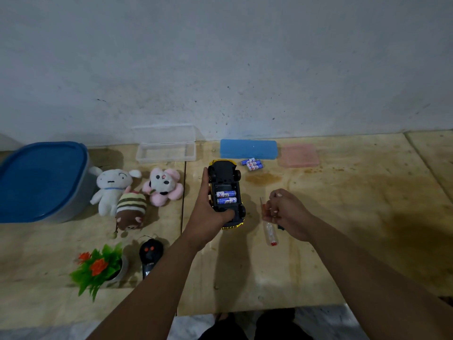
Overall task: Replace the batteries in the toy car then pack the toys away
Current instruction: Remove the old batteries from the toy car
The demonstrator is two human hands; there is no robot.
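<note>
My left grip (pixel 208 204) clamps the upturned yellow-and-black plastic toy car (pixel 226 192); right of the car, my right grip (pixel 284 212) pinches a clear-handled screwdriver (pixel 269 231).

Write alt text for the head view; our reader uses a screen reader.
The left hand holds a yellow toy car upside down over a table, two batteries showing in its open compartment. The right hand grips a screwdriver. Spare batteries, plush toys and a blue bin lie around.
</note>
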